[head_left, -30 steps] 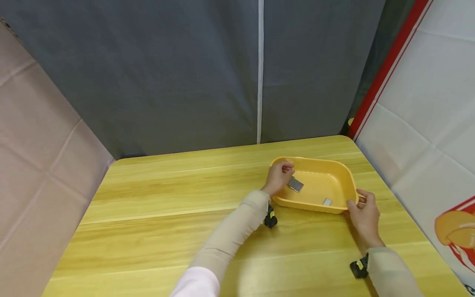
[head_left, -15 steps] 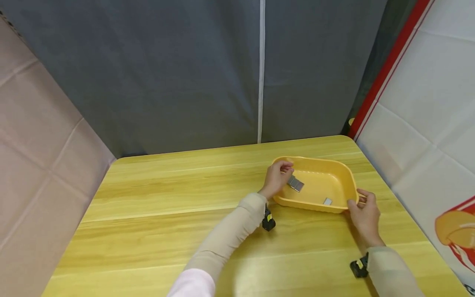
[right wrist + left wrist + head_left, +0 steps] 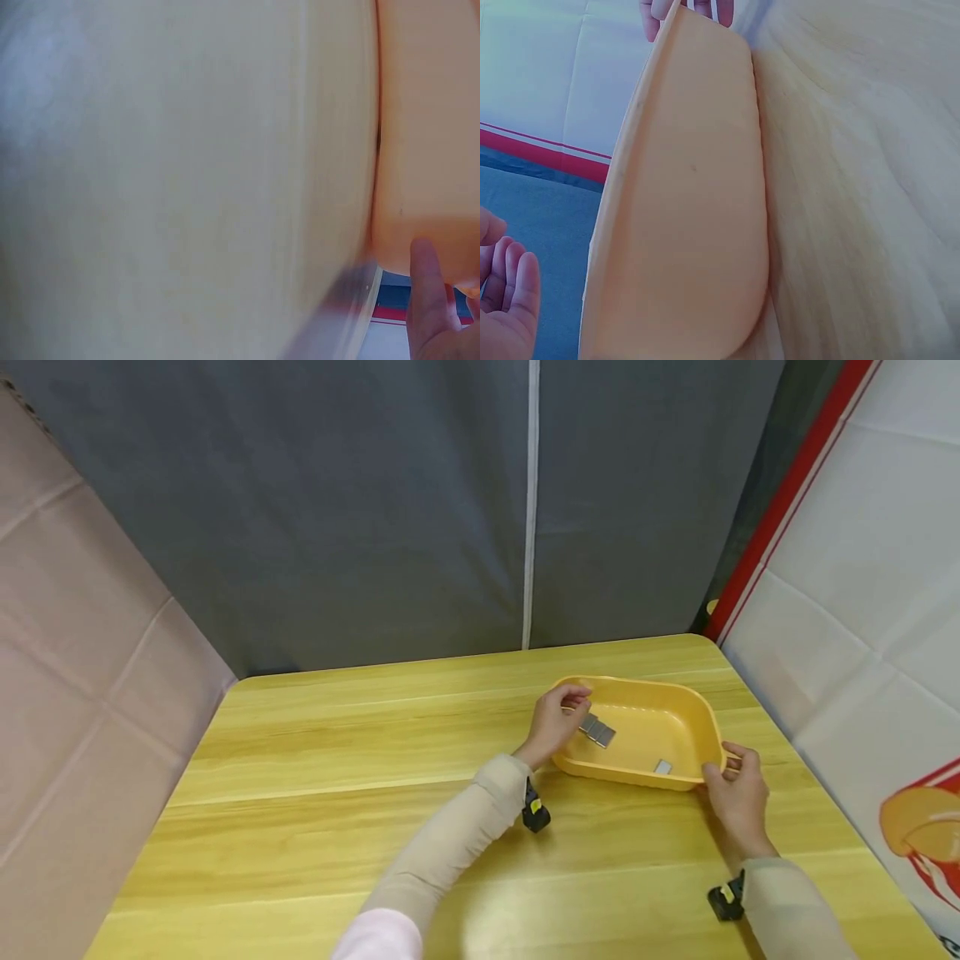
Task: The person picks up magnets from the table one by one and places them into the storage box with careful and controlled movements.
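A yellow plastic tray lies on the table's right side. Inside, near its left end, several small grey flat rectangular pieces lie side by side. A lone whitish-grey piece sits near the front right. My left hand hovers at the tray's left end with loosely bent fingers; in the left wrist view its fingers show nothing between them, though part of the hand is cut off. My right hand grips the tray's right end, thumb along the outer wall in the right wrist view.
The wood-pattern table stretches to the left and front. A dark grey curtain hangs behind it. A pinkish cloth stands at left and a white cloth with red print at right.
My left hand has drawn slightly left and toward me, showing more of the grey pieces. The right hand keeps its grip, and the tray stays in about the same place.
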